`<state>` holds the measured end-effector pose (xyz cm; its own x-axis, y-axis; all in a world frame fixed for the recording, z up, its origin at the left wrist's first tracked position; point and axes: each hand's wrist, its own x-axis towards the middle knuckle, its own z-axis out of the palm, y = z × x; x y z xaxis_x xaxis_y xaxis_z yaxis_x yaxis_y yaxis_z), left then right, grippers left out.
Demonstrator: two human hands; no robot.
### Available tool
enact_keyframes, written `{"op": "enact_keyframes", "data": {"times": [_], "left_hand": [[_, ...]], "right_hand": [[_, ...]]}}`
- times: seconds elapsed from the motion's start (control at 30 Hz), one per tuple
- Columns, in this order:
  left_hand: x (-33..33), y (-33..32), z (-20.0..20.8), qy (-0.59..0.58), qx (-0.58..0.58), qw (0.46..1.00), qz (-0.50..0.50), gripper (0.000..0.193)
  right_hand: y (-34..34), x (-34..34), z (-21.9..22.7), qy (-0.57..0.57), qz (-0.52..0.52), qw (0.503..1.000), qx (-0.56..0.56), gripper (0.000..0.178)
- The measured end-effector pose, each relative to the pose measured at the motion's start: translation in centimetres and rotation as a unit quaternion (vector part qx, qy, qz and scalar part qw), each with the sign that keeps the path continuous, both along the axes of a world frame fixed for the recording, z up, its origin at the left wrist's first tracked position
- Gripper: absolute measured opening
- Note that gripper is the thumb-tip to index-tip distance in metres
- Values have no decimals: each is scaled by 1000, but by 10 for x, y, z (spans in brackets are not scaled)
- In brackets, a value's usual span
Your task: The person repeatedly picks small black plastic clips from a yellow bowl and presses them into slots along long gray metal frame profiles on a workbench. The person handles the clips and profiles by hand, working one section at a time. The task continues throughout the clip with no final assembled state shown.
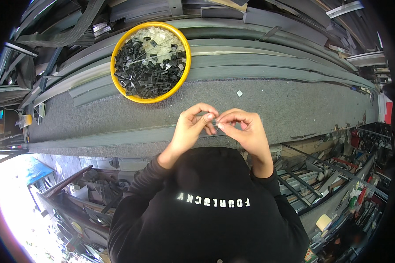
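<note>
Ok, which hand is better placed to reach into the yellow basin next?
Probably the left hand: it is nearer the yellow basin, which lies ahead and to the left. The right hand is farther across. Both meet at a small thin piece, so the left might need freeing first.

Around the left hand (190,128) and right hand (249,130), the bench (311,107) lies open toward 3 o'clock; a narrower lane runs toward 9, between the basin (188,52) and the strip (101,141); the basin blocks 10 to 11; stacked profiles (259,65) bar 12; a flat chip (239,93) sits at 1; the torso (210,188) fills 6.
</note>
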<state>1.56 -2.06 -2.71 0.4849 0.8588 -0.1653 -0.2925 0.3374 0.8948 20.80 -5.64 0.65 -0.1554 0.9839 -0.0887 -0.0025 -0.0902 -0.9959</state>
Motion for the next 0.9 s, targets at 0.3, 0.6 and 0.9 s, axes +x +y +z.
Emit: {"op": "enact_keyframes", "data": {"times": [0.3, 0.6, 0.9], "left_hand": [[-17, 16, 23, 260, 640, 721, 52, 26], [-16, 3, 9, -64, 27, 996, -63, 30], [-3, -4, 4, 10, 122, 992, -27, 17]], "right_hand": [[-7, -3, -2, 303, 43, 916, -259, 10], [-14, -11, 16, 168, -18, 981, -95, 5], [-16, -4, 14, 185, 20, 970, -159, 8]]}}
